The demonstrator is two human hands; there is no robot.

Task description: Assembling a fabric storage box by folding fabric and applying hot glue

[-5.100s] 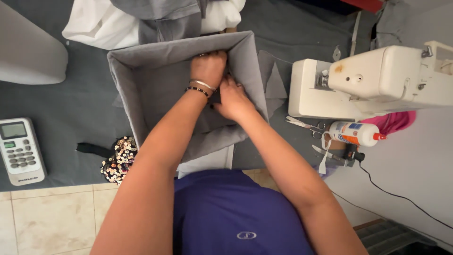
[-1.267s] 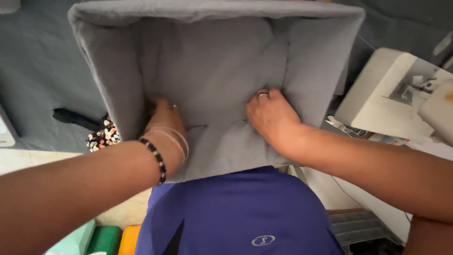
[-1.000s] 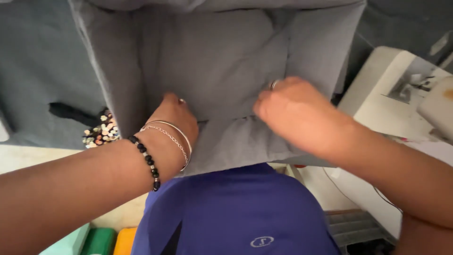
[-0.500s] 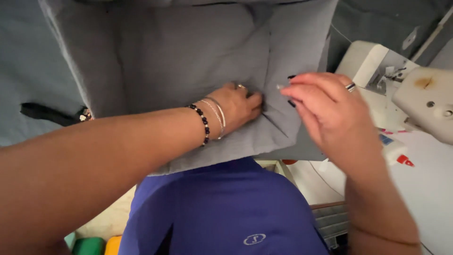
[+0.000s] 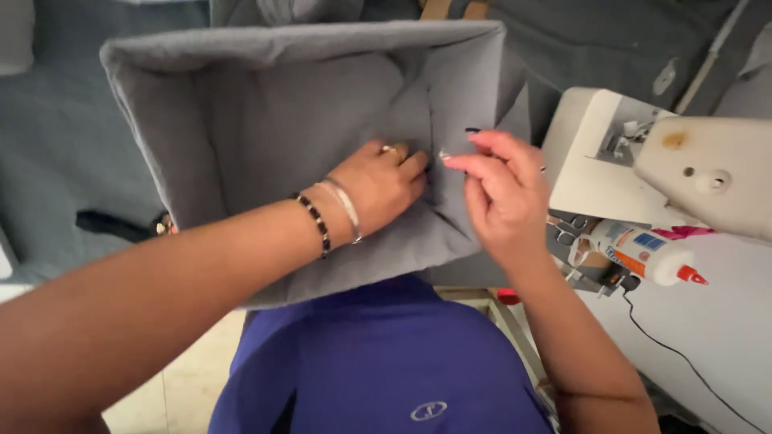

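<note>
A grey fabric-lined box (image 5: 297, 38) stands open in front of me on grey cloth. My left hand (image 5: 378, 189), with bracelets at the wrist and a ring, reaches inside and presses on the lining near the box's right inner corner. My right hand (image 5: 503, 193) hovers at the box's right wall. Its thumb and forefinger are pinched on a small thin thing with a pale tip, which looks like a pin (image 5: 442, 153). The pin's tip sits just right of my left fingertips.
A white sewing machine (image 5: 700, 173) stands to the right, with a glue bottle (image 5: 639, 251) with a red cap and its cable below it. A black strap (image 5: 108, 225) lies left of the box. My purple shirt (image 5: 378, 362) fills the bottom.
My left hand slid from the box's left side to its right inner corner. My right hand lifted off the lining and now pinches the pin by the right wall. The view drew back.
</note>
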